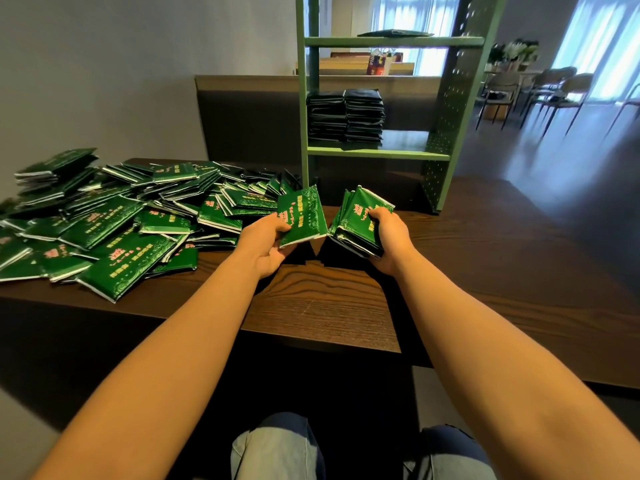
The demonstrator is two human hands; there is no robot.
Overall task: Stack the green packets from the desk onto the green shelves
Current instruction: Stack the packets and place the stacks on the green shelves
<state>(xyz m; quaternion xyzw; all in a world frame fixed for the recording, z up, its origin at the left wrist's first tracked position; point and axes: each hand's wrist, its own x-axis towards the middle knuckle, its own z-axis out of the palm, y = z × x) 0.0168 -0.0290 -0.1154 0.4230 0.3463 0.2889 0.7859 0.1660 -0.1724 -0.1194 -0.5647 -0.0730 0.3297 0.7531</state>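
A big loose pile of green packets covers the left part of the dark wooden desk. My left hand grips a single green packet just above the desk, thumb on its face. Beside it, my right hand holds a bundle of several green packets, thumb on top. The green shelves stand on the desk behind my hands. Two stacks of packets sit on the lower shelf at its left side. One flat packet lies on the upper shelf.
The lower shelf has bare room to the right of the stacks. A perforated green side panel closes the shelves on the right. Chairs and a table stand far off at the right. A grey wall runs behind the pile.
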